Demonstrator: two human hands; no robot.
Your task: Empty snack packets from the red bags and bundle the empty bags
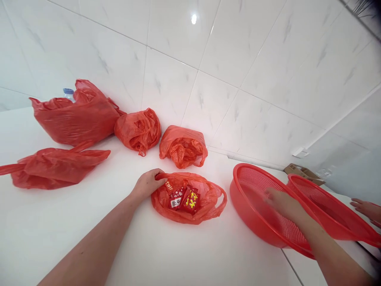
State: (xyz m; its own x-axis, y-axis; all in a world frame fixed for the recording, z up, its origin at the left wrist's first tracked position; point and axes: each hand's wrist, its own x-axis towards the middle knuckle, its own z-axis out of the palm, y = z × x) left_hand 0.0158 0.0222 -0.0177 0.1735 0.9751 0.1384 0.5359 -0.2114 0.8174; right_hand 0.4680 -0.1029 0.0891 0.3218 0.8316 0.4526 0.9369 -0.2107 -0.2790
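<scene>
My left hand (148,186) pinches the left rim of an opened red plastic bag (208,206), thumb toward its inside. In the bag lie several small red packets; one packet (191,200) has yellow characters, and a packet beside it (176,199) carries a white label. My right hand (281,202) is over the inside of a red mesh basket (245,206) to the right of the bag. Motion blurs its fingers, so whether they hold anything cannot be made out.
Behind stand a large red bag (76,123) and two bunched bags (138,131) (183,147). Another red bag (59,169) lies left. Beside my basket is a second red basket (321,202), with another person's hand (364,207) beyond. A cardboard box (305,174) sits near the tiled wall.
</scene>
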